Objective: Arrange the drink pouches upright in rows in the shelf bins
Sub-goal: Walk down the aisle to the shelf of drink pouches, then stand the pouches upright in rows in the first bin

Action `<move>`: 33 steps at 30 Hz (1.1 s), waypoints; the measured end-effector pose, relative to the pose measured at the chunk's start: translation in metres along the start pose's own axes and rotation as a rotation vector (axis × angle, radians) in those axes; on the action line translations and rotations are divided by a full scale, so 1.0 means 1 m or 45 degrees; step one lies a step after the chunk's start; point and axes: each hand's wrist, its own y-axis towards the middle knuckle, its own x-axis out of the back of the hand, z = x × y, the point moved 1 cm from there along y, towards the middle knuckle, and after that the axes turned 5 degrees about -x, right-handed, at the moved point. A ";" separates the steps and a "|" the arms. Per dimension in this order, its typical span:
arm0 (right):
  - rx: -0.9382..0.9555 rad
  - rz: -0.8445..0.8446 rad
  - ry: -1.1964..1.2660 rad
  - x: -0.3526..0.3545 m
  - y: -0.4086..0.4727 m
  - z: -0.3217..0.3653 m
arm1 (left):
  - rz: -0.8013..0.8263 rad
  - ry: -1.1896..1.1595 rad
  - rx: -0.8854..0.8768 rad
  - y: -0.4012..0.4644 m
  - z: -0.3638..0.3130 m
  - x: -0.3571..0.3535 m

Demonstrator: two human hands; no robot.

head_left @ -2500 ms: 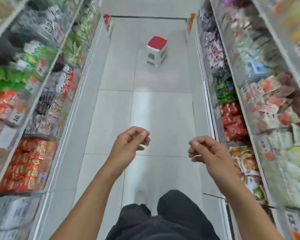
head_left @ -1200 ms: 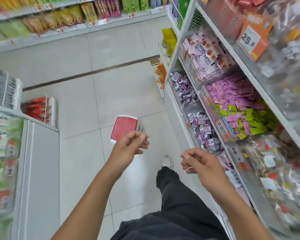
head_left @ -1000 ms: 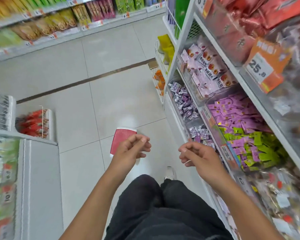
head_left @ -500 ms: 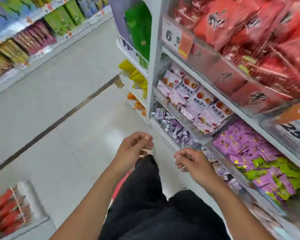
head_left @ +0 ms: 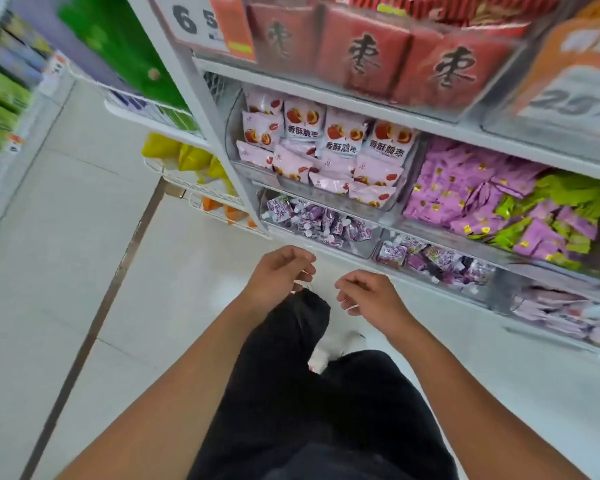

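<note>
Drink pouches point(head_left: 317, 221) lie jumbled in low clear shelf bins point(head_left: 361, 249) right of centre; left hand point(head_left: 278, 277) and right hand point(head_left: 368, 297) hover just below the bins' front edge, fingers loosely curled, empty, over bare floor point(head_left: 84, 271).

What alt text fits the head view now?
Both bare hands, left hand and right hand, hover loosely curled and empty before a low clear shelf bin of jumbled purple spouted drink pouches; pink snack packets sit above.
</note>
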 end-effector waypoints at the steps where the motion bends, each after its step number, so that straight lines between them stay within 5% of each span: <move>1: 0.001 -0.022 0.023 -0.001 0.005 -0.009 | 0.017 0.034 0.005 0.004 0.007 -0.002; 8: 0.087 -0.213 -0.045 -0.021 0.071 -0.059 | 0.093 0.329 -0.076 0.074 0.054 0.004; 16: 0.734 -0.906 -1.040 -0.052 0.250 -0.106 | 0.057 1.619 -1.062 0.271 0.156 0.039; 24: 1.214 -1.356 -1.121 -0.052 0.312 -0.143 | -0.178 1.213 -1.799 0.334 0.207 0.048; 29: 1.342 -1.528 -1.152 -0.055 0.316 -0.150 | -0.141 1.385 -1.963 0.341 0.212 0.057; 33: 1.221 -1.423 -1.219 -0.053 0.315 -0.144 | -0.113 1.305 -1.890 0.343 0.208 0.060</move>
